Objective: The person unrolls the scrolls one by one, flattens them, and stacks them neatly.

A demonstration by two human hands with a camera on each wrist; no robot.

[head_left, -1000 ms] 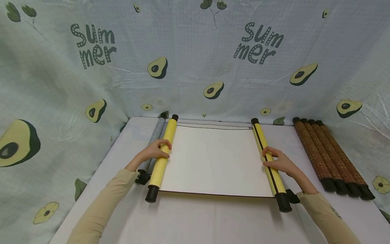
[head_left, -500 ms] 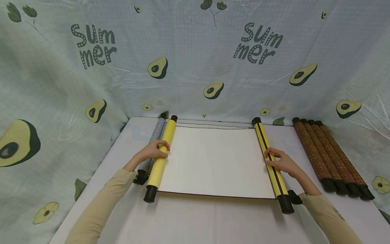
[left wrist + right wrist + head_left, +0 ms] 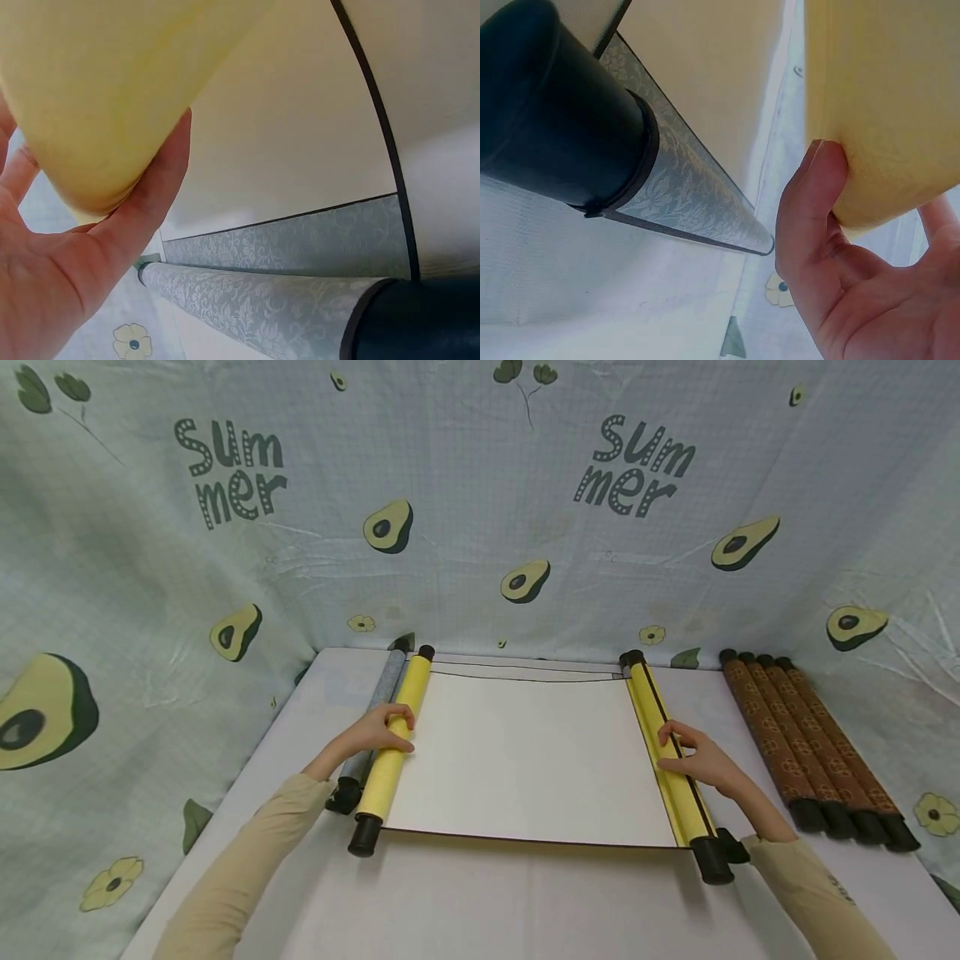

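A yellow hanging scroll (image 3: 386,785) with black end knobs is stretched partly unrolled between both hands, white paper (image 3: 525,760) spanning its two rolls. My left hand (image 3: 378,731) grips the left roll near its middle, thumb on the inner side. Around the right roll (image 3: 688,810) curl the fingers of my right hand (image 3: 697,756); a dark stripe runs along that roll. Underneath, a grey-blue patterned scroll lies partly unrolled, mostly covered from above. Its left roll (image 3: 247,304) shows in the left wrist view, its right roll (image 3: 682,180) in the right wrist view.
Several brown patterned rolled scrolls (image 3: 810,743) with black knobs lie side by side at the right of the white table (image 3: 480,910). A pale cloth (image 3: 465,485) printed with avocados hangs behind and at the sides.
The two yellow rolls have moved slightly apart, each hand shifting outward. The right roll has turned, its dark stripe now further right and more yellow showing beside the paper.
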